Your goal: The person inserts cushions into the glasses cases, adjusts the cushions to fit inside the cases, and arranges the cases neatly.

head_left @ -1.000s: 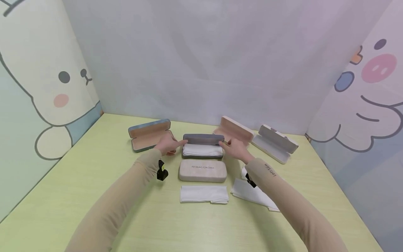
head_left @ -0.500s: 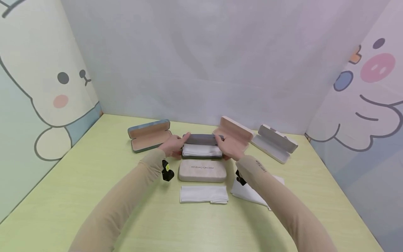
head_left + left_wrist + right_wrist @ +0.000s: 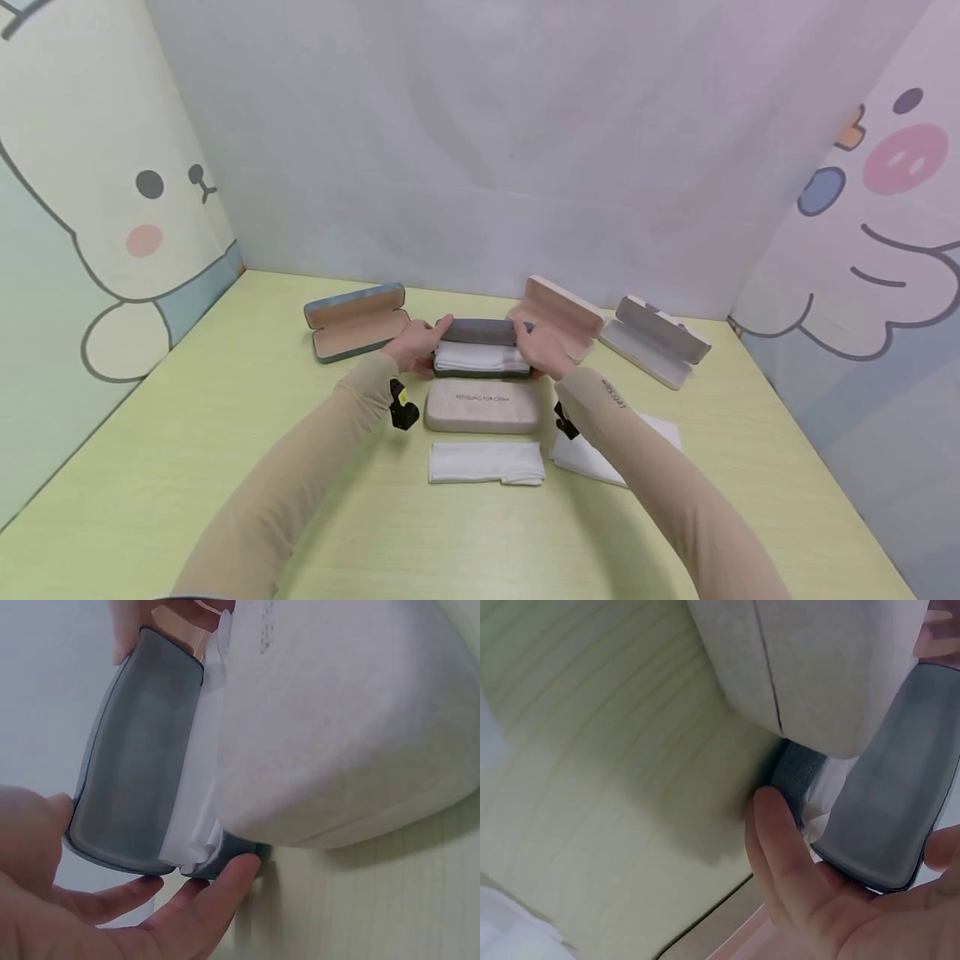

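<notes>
In the head view, a dark grey-blue glasses case stands with its lid raised, a folded white cloth lying in its base. My left hand holds its left end, thumb at the lid's edge and fingers against the base, as the left wrist view shows. At the other end my right hand grips likewise; in the right wrist view its fingertips touch the base's end. Just in front lies a closed pale beige glasses case with lettering on top. It hides part of the dark case in both wrist views.
A blue case with a tan lining stands open at the left. Behind my right hand are an open pink case and an open grey-white case. White cloths lie in front and under my right forearm.
Both hands have moved inward onto the dark case's ends. Their thumbs have shifted from the lid's front corners up to its outer edge, with fingers lowered beside the base. The case has stayed put.
</notes>
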Demonstrator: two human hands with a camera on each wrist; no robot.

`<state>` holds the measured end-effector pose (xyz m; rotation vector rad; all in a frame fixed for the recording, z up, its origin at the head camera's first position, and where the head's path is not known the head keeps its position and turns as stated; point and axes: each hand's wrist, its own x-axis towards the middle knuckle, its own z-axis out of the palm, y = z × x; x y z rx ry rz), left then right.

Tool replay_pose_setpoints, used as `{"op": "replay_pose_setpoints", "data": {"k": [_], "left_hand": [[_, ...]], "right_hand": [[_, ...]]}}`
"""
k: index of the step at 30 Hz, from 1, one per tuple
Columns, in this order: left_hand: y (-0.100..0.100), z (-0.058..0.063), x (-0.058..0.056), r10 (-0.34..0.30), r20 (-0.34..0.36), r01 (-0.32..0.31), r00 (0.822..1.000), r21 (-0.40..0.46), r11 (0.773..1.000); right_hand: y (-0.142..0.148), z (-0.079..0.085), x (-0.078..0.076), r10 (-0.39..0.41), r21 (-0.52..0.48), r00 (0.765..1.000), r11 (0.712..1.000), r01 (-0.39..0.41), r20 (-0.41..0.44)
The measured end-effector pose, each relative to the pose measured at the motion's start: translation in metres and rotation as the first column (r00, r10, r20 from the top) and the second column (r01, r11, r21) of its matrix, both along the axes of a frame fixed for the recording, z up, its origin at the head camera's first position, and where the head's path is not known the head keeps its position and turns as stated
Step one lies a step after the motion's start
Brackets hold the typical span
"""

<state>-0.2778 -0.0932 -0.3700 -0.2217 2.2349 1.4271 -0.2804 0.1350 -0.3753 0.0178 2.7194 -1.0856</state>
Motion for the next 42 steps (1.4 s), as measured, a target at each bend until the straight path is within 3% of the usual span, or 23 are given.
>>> {"op": "replay_pose_setpoints", "data": {"k": [4, 7, 12, 14, 26, 32, 42], "left_hand": [[-0.001, 0.001, 0.001, -0.017, -0.018, 0.018, 1.0, 0.013, 1.0], [-0.002, 0.002, 0.001, -0.031, -0.032, 0.031, 0.999, 0.013, 0.999], [-0.004, 0.002, 0.001, -0.056, -0.052, 0.054, 0.997, -0.039, 0.998], [-0.005, 0.002, 0.001, -0.067, -0.053, 0.064, 0.996, -0.056, 0.996], [-0.015, 0.003, 0.001, -0.173, -0.078, 0.167, 0.982, -0.085, 0.982], [-0.015, 0.001, 0.002, -0.153, -0.074, 0.152, 0.985, -0.014, 0.988], [-0.015, 0.0, 0.002, -0.151, -0.077, 0.151, 0.985, -0.005, 0.988]], "right_hand": [[0.009, 0.002, -0.003, 0.123, 0.023, 0.985, 0.992, -0.121, -0.119], [0.012, 0.006, -0.005, 0.168, 0.0, 0.982, 0.986, -0.169, -0.09], [0.01, 0.014, -0.003, 0.104, -0.214, 0.985, 0.974, -0.072, 0.141], [0.01, 0.015, -0.003, 0.097, -0.24, 0.98, 0.969, -0.054, 0.173], [0.013, 0.019, -0.002, 0.138, -0.242, 0.971, 0.966, -0.088, 0.198], [0.014, 0.016, 0.0, 0.154, -0.26, 0.966, 0.961, -0.098, 0.205], [0.01, 0.015, 0.004, 0.129, -0.226, 0.975, 0.97, -0.087, 0.182]]}}
